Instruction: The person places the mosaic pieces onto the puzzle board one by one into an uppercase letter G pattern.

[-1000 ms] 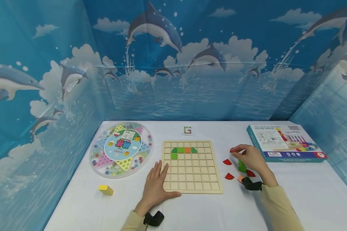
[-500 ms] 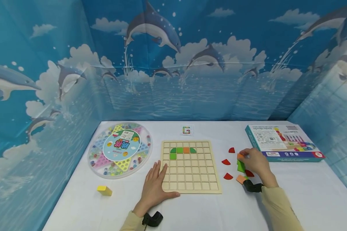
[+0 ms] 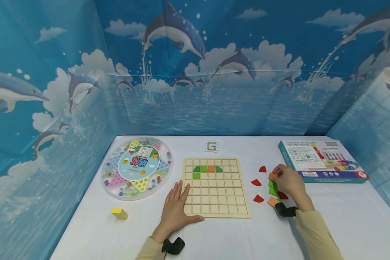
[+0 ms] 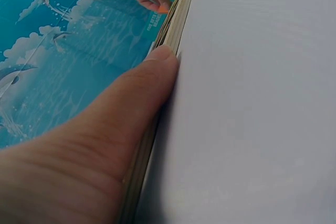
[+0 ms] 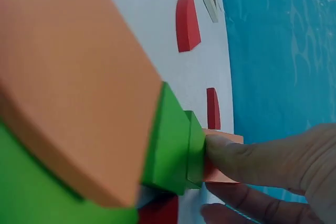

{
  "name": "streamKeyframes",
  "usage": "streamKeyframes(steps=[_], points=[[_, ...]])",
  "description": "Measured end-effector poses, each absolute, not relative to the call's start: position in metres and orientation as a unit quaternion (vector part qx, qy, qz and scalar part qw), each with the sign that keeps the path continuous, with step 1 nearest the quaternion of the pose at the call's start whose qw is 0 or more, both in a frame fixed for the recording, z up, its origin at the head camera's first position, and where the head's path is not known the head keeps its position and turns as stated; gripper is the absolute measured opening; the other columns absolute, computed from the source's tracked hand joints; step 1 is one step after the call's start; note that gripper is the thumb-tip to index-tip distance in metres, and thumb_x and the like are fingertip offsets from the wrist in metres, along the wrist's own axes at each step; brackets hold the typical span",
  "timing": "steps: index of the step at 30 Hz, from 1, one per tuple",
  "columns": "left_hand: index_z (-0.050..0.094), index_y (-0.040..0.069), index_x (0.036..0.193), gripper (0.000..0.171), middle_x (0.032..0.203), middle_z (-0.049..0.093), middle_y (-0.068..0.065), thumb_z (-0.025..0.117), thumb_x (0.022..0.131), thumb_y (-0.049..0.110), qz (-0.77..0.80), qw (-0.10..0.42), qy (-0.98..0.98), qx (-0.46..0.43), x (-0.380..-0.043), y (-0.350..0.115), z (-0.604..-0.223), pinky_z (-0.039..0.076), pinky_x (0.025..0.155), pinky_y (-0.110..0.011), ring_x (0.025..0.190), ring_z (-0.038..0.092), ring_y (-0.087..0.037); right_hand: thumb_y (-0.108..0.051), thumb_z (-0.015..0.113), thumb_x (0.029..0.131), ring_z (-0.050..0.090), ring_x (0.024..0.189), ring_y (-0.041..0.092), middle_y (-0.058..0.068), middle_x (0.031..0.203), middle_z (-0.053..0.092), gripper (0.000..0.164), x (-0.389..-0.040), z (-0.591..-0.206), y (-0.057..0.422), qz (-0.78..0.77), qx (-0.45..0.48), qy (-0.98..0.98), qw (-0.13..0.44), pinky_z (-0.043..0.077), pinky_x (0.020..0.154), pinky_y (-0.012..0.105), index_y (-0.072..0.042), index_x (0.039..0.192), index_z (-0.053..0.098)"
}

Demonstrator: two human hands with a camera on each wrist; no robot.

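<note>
Orange tile: pinched between thumb and fingers of the right hand (image 3: 290, 182), at the far end of the green tiles (image 3: 273, 189), right of the board; I can't tell whether it (image 5: 226, 177) is lifted off the cloth.
Grid board (image 3: 214, 196): flat, five pieces in its far-left part; bare cells fill the near rows, and two columns separate the last quarter piece (image 3: 219, 169) from the right edge.
Left hand (image 3: 175, 213): thumb spread wide, fingers straight along the board's left edge; in the left wrist view I see the thumb touching the near edge.
Red pieces (image 3: 256, 182): three stand between board and green tiles, with a strip of white tabletop (image 3: 227, 234) separating them from the board's right edge.
Second orange tile (image 3: 272, 202): at the near end of the green tiles, close below the wrist.
Box (image 3: 321, 160): its left edge lies just beyond the right hand, the tightest side I see.
Near side: tabletop runs from the board's edge toward the sleeves.
</note>
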State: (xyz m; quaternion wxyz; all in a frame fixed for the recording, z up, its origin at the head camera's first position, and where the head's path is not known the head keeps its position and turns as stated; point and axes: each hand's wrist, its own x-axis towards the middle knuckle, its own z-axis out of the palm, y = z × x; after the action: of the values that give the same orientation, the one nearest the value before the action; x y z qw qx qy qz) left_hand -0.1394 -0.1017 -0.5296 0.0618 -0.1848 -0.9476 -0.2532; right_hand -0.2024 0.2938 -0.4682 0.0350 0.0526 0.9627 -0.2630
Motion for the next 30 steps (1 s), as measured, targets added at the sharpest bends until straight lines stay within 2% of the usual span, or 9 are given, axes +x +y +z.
streamKeyframes(steps=[6,12,16,20,30], points=[[0.029,0.008,0.150,0.116,0.154,0.016,-0.020,0.070,0.062,0.073,-0.252,0.056,-0.949,-0.182,-0.139,-0.101,-0.530,0.013,0.111,-0.048,0.142,0.010,-0.032,-0.018,0.071,0.085,0.049,0.064,0.023,0.015,0.083,0.060,0.023,-0.197,-0.467,0.286,-0.249,0.031,0.968,-0.019,0.040,0.052,0.033,-0.002,0.095,0.059],[0.029,0.008,0.149,0.116,0.154,0.016,-0.020,0.071,0.063,0.072,-0.250,0.061,-0.949,-0.183,-0.139,-0.101,-0.530,0.013,0.111,-0.047,0.142,0.010,-0.032,-0.018,0.071,0.085,0.048,0.061,0.020,0.010,0.082,0.062,0.024,-0.197,-0.461,0.258,-0.243,-0.015,0.966,-0.085,0.039,0.048,0.030,-0.001,0.102,0.065],[0.030,0.007,0.149,0.115,0.154,0.017,-0.021,0.071,0.063,0.071,-0.251,0.066,-0.948,-0.184,-0.139,-0.101,-0.529,0.014,0.111,-0.048,0.142,0.011,-0.033,-0.016,0.073,0.083,0.047,0.057,0.016,0.003,0.076,0.061,0.017,-0.200,-0.458,0.233,-0.259,-0.057,0.959,-0.104,0.038,0.046,0.030,-0.004,0.094,0.068],[0.030,0.006,0.149,0.115,0.154,0.016,-0.020,0.071,0.063,0.071,-0.253,0.061,-0.948,-0.182,-0.139,-0.101,-0.528,0.013,0.111,-0.048,0.142,0.010,-0.033,-0.017,0.076,0.082,0.044,0.054,0.013,-0.002,0.074,0.058,0.013,-0.205,-0.459,0.205,-0.279,-0.106,0.948,-0.108,0.037,0.045,0.029,-0.009,0.084,0.066],[0.030,0.006,0.149,0.114,0.154,0.017,-0.021,0.072,0.063,0.070,-0.250,0.064,-0.949,-0.182,-0.139,-0.101,-0.527,0.014,0.111,-0.049,0.142,0.011,-0.033,-0.018,0.080,0.077,0.047,0.054,0.006,-0.011,0.069,0.059,0.015,-0.209,-0.464,0.129,-0.302,-0.194,0.931,-0.065,0.039,0.048,0.026,-0.016,0.077,0.065]])
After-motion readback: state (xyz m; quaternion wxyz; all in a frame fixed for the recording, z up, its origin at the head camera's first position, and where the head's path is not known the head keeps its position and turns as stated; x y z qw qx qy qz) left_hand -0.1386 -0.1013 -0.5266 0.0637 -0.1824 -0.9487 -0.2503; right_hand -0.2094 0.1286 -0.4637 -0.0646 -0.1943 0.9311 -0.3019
